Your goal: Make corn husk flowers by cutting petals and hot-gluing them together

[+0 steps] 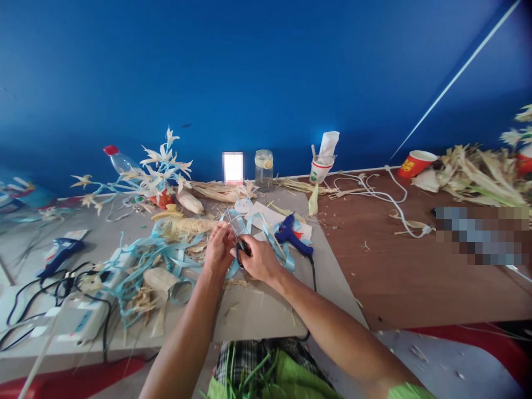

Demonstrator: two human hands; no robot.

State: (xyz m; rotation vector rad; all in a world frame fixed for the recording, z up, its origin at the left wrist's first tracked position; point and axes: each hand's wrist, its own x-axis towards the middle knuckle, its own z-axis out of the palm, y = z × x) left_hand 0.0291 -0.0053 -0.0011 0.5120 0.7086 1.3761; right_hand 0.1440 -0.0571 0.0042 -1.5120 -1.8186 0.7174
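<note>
My right hand (260, 257) is wrapped round the black handles of a pair of scissors (243, 247), whose blades point up and away from me. Close beside it, my left hand (219, 244) is closed in a pinch near the blades; what its fingers hold is too small to make out. Light blue ribbon (233, 269) lies beneath and around both hands. Just right of my right hand rests a blue glue gun (293, 235). A tangle of blue strips (145, 260) spreads to the left, with dried corn husk (160, 281) among it.
A white power strip (85, 321) with black cords lies at left, near a second glue gun (62, 256). Husk flowers (162, 160) stand at the back, alongside a glass jar (264, 170) and a paper cup (321, 169). A white cable (393, 199) crosses the brown tabletop (407, 277).
</note>
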